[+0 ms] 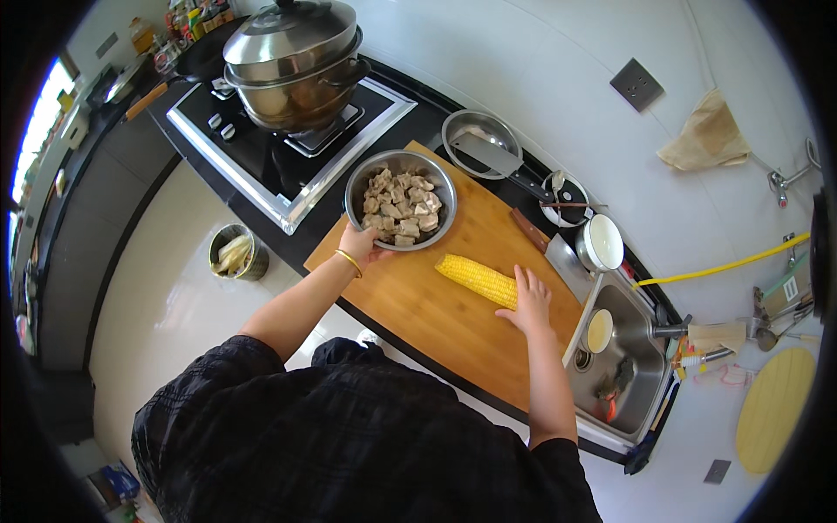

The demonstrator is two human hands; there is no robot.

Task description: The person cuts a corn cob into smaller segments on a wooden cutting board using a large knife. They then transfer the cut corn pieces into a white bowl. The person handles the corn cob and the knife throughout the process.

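My left hand (361, 244), with a gold bangle at the wrist, grips the near rim of a round metal bowl (449, 213). Chunks of pale brown meat (401, 205) fill much of the bowl, which sits at the far left part of a wooden cutting board (427, 322). A peeled yellow corn cob (475, 279) lies flat on the board, to the right of the bowl. At the cob's right end is my right hand (530, 301), fingers spread and thumb apart; it touches or nearly touches the corn.
A cleaver (488, 155) rests across a metal basin (458, 122). Another knife (567, 266) lies along the board's right edge. Beyond are a white bowl (603, 240) and a sink (641, 383). A large lidded steamer pot (292, 74) stands on the stove; a bin (253, 261) is on the floor.
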